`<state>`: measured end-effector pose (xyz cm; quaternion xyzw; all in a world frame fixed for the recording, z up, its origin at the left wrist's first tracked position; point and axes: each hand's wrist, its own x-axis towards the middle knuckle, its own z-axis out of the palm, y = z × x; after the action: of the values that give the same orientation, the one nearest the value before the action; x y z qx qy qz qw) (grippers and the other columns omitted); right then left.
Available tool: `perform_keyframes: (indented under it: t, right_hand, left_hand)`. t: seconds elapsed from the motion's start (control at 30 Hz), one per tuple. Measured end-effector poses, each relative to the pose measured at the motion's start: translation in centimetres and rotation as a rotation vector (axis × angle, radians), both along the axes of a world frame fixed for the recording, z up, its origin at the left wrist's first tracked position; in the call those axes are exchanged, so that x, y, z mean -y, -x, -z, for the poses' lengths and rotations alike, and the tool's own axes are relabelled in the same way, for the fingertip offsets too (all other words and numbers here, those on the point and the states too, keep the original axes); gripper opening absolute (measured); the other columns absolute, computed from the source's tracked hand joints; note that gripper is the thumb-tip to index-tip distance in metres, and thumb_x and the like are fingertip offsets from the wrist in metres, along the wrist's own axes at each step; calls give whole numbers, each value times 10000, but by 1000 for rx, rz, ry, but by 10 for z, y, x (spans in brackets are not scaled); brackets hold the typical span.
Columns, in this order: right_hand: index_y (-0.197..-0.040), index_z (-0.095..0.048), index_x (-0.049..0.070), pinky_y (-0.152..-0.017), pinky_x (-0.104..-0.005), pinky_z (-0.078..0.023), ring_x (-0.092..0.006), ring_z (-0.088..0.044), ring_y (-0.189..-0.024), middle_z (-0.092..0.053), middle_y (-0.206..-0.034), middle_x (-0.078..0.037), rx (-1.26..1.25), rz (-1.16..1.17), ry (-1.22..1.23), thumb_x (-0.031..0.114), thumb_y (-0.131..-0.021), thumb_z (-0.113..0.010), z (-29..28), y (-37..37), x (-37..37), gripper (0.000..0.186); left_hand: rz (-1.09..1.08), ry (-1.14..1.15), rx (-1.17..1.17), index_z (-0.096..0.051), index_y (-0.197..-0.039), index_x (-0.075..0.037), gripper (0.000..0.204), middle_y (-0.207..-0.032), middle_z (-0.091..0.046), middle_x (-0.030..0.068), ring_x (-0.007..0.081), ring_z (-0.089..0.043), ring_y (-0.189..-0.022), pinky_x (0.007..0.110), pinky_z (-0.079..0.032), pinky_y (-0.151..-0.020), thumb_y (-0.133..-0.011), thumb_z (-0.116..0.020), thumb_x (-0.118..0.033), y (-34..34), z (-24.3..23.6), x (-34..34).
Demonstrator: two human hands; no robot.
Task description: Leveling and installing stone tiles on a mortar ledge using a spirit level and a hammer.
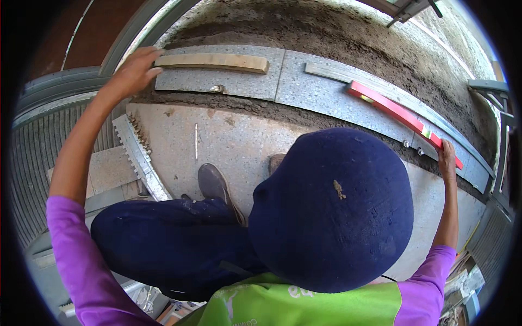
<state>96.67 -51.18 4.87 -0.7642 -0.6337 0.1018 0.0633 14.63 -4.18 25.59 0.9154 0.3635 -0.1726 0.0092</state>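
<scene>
My left hand is at the left end of a pale wooden batten, its fingers apart. The batten lies lengthwise on a row of speckled grey slabs. At the right, my right hand grips the end of a red spirit level, which rests on the slabs beside a long, pale straightedge. Small metal pieces sit along the slabs' near edge, and another is below the batten. A dark blue cap hides much of the middle foreground.
Rough mortar runs behind the slabs. A notched metal tool lies left of my shoe on a speckled floor slab. Grey frames and ribbed panels flank the left side; a metal stand is at the right.
</scene>
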Motion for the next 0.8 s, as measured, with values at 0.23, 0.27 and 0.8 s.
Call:
perform_keyframes:
  t: [0.23, 0.27, 0.8]
  right_hand:
    - [-1310, -577, -11, -1059, -462, -444, -415, -566, -1234, -620, -1265, -223, 157, 107, 182, -4, -885, -613, 8, -28, 13, 427]
    - [-1283, -588, -27, -1056, -476, -462, -432, -586, -1202, -635, -1256, -240, 423, -43, -63, -13, -862, -620, 9, 19, -5, 423]
    - [-1155, -643, 51, -853, -466, -535, -425, -682, -995, -690, -1026, -260, -105, 231, 497, 29, -837, -675, -106, 331, -54, 320]
  left_hand:
    - [14, 161, -4, -489, -1494, -100, 706, -1531, -481, 150, 347, -424, -1430, 452, -383, -1170, -869, -785, -238, -53, 100, -24]
    - [-9, 155, -38, -489, -1494, -100, 706, -1531, -481, 150, 347, -424, -1430, 452, -383, -1170, -869, -785, -238, -41, 106, -26]
    - [76, 193, 133, -467, -1453, -34, 700, -1498, -503, 201, 388, -450, -1395, 483, -377, -1157, -862, -787, -231, 22, 205, -75]
